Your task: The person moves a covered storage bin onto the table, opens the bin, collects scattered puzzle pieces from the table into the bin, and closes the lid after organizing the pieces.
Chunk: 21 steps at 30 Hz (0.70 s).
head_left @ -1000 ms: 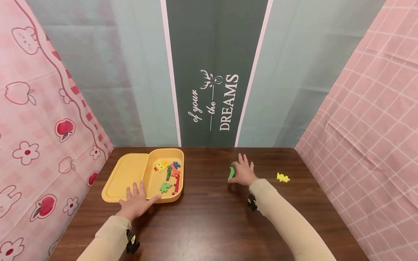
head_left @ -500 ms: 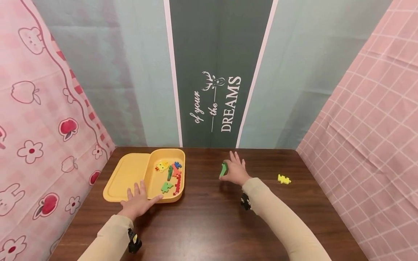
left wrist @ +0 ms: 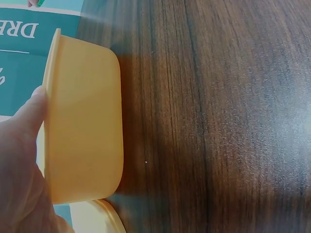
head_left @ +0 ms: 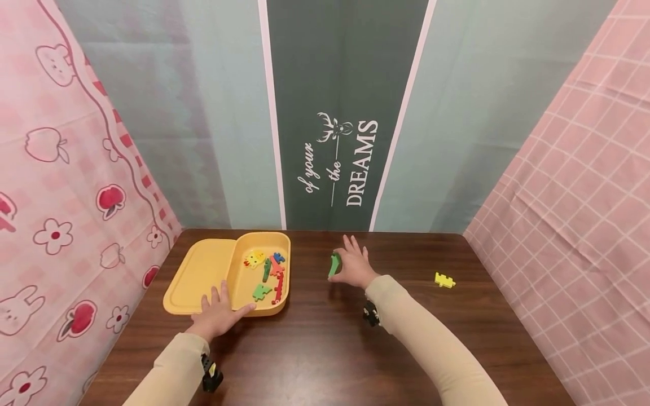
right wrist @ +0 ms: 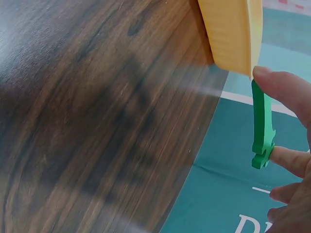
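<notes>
My right hand point(head_left: 355, 267) pinches a green puzzle piece point(right wrist: 262, 116) between thumb and index finger, above the table and right of a yellow box point(head_left: 288, 265). The other fingers of that hand spread upward. In the left wrist view, my left hand point(left wrist: 24, 160) has its thumb on the box's rim. Seen from the head, its fingers spread over the near corner, where box and lid point(head_left: 198, 276) meet. Inside the box lie several puzzle pieces: a yellow one point(head_left: 254, 259) with a face, a light green one point(head_left: 262, 291), and dark green, pink, blue and red ones point(head_left: 278, 288).
A yellow puzzle piece point(head_left: 444, 280) lies by itself on the dark wooden table point(head_left: 325, 355), toward the right. Printed cloths hang around the table: pink on the left and right, blue-green at the back.
The right hand has moved left toward the box, carrying the green puzzle piece. My left hand has stayed at the box. The head view has shifted slightly.
</notes>
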{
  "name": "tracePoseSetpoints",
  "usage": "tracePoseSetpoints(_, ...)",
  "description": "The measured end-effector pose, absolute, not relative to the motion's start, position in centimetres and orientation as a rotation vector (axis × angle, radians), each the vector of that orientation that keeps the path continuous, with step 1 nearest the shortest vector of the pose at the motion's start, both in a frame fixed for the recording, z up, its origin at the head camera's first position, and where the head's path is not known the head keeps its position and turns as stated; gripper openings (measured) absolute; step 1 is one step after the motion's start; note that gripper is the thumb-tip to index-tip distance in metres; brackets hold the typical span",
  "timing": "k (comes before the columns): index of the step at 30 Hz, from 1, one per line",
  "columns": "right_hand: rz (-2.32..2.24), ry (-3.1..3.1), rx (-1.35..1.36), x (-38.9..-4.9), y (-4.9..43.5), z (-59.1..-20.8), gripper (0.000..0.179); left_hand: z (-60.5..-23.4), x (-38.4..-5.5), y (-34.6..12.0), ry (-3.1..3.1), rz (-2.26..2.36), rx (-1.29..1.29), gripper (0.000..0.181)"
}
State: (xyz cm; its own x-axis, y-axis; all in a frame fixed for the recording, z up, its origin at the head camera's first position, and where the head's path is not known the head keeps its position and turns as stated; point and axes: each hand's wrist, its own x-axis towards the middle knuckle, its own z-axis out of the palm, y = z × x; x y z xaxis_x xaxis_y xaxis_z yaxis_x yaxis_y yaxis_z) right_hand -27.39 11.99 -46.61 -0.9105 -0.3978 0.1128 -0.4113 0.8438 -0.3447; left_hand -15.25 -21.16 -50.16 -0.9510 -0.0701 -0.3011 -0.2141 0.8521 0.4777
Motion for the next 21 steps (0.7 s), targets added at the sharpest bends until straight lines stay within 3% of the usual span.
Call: tracePoseSetpoints(21, 0.688, -2.994, 0.696, -27.4, 9.8, -46.9, 0.073, -49.8, -15.3, -21.2, 2.709, 0.729, -0.232, 0.118)
